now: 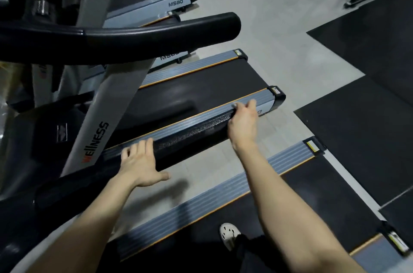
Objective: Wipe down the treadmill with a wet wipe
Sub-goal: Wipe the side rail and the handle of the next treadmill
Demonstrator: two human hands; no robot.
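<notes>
L hand (139,163) lies flat, fingers straight, on treadmill's black handrail (190,136) near the upright. R hand (243,122) clamps pale wipe (234,105) round rail's far end.

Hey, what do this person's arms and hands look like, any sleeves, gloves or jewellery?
The left forearm and right forearm are bare, no sleeves in view. The left hand and right hand wear no gloves; no watch, bracelet or ring shows on either.
</notes>
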